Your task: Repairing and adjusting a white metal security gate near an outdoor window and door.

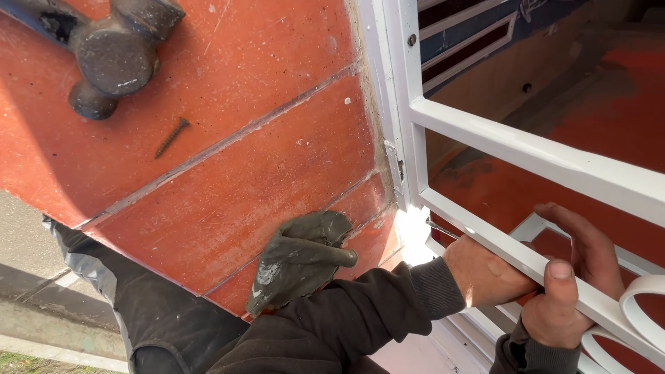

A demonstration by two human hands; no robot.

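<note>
A white metal grille (526, 149) stands against the edge of a red tiled ledge (228, 187). My right hand (571, 291) grips its lower slanted bar, thumb in front and fingers curled over from behind. My left hand (485, 277), in a dark sleeve, lies against the same bar closer to the ledge, with its fingers hidden behind the bar. A thin dark screw or bit (442, 230) pokes out near the grille's corner, just above my left wrist. A grey work glove (298, 260) lies unworn on the ledge's edge beside my left forearm.
A dark metal hammer head (114, 55) rests on the tiles at top left, with a loose screw (171, 137) below it. A white curled scroll (623, 318) is part of the grille at lower right. Pavement (28, 277) lies below left.
</note>
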